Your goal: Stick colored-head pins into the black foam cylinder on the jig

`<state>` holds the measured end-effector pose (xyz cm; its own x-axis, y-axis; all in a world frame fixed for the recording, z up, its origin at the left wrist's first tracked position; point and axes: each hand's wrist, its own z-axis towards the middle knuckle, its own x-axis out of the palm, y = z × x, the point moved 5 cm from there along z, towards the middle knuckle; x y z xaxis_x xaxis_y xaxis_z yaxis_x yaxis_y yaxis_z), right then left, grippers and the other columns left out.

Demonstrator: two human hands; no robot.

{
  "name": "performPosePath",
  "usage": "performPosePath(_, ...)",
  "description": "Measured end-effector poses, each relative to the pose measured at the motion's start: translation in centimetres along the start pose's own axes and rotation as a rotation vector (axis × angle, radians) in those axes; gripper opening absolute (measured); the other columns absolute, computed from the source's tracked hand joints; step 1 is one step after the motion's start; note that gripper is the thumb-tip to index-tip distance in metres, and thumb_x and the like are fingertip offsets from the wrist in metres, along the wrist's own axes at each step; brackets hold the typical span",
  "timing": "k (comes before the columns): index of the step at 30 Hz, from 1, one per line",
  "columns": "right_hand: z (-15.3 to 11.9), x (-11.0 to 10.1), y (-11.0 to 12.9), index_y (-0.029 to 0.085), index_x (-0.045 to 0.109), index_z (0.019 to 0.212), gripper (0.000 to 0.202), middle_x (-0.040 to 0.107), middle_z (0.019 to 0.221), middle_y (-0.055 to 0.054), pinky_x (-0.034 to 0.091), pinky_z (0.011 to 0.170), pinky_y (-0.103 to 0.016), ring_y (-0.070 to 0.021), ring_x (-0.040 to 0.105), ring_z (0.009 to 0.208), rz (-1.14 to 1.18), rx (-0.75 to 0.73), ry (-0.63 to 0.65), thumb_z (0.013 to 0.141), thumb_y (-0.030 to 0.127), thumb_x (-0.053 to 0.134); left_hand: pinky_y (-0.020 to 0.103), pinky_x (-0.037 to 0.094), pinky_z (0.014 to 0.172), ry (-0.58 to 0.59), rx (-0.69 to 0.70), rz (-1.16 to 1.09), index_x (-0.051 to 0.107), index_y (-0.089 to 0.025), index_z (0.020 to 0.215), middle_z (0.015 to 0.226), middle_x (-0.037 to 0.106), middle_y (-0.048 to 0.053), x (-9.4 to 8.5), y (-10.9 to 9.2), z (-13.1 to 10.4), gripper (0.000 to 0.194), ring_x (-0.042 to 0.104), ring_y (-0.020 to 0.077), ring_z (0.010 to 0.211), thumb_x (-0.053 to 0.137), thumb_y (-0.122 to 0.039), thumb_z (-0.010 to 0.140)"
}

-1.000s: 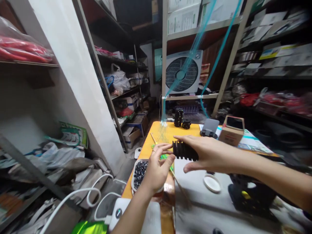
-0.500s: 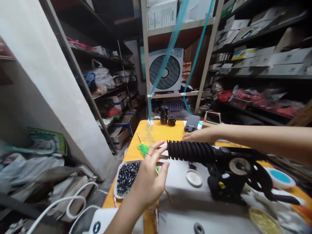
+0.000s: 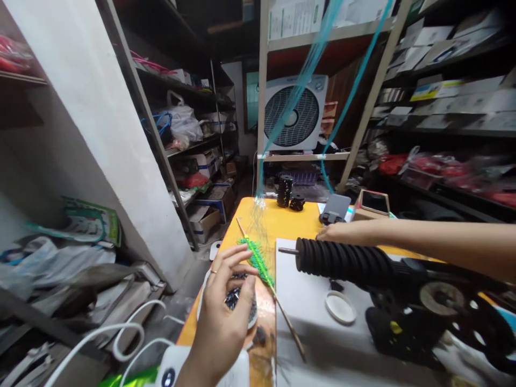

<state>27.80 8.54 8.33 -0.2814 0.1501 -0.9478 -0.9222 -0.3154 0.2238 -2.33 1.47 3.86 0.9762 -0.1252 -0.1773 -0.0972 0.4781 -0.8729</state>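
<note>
My left hand (image 3: 226, 317) hovers with its fingers spread just above a white dish of small black pieces (image 3: 242, 302) at the left edge of the orange table (image 3: 282, 220). It holds nothing. My right hand (image 3: 342, 232) reaches across the table with its fingers stretched out flat, just behind a black ribbed roll (image 3: 342, 262). The roll sits on the spindle of a black machine (image 3: 419, 317). A green netted piece on a thin wooden stick (image 3: 257, 262) lies between the dish and the roll.
A white lid (image 3: 341, 307) lies on a white sheet (image 3: 310, 333) under the roll. Black spools (image 3: 285, 191), a grey stand (image 3: 336, 208) and a cardboard box (image 3: 373, 204) stand at the far end. Teal strands (image 3: 300, 91) hang before a box fan (image 3: 296, 115). Shelves line both sides.
My left hand has dropped from the roll's end down over the dish. The right hand let the ribbed roll go onto the spindle and now lies behind it. The view swung about.
</note>
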Motion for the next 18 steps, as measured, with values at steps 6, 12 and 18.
performPosePath(6,4.0,-3.9,5.0,0.016,0.062,0.116,0.031,0.063,0.118,-0.008,0.054,0.088,-0.044,-0.022,0.063,0.103,-0.015,-0.17,0.392,0.089,0.03,0.068,0.028,0.055,0.081,-0.025,0.0,-0.053,0.057,-0.033,0.119,0.132,0.048,0.002,-0.2,0.2,0.5,0.024,0.066,0.016,0.098,0.053,-0.031,0.095)
performPosePath(12,6.7,-3.9,14.1,0.015,0.067,0.1,0.022,0.069,0.079,0.001,0.057,0.065,-0.03,-0.0122,0.065,0.066,0.055,-0.193,0.627,0.085,0.029,0.074,0.03,0.054,0.083,-0.014,-0.016,-0.091,0.057,-0.033,0.119,0.129,0.051,0.002,-0.2,0.3,0.7,0.024,0.063,0.0171,0.101,0.053,-0.03,0.095)
performPosePath(18,8.4,-0.5,18.3,0.016,0.069,0.088,0.03,0.067,0.071,0.002,0.057,0.063,-0.03,-0.0106,0.063,0.058,0.087,-0.064,0.682,0.095,0.042,0.058,0.034,0.049,0.086,-0.031,-0.154,-0.185,0.055,-0.027,0.12,0.124,0.059,0.007,-0.3,1.5,0.7,0.03,0.062,0.0194,0.099,0.058,-0.037,0.092)
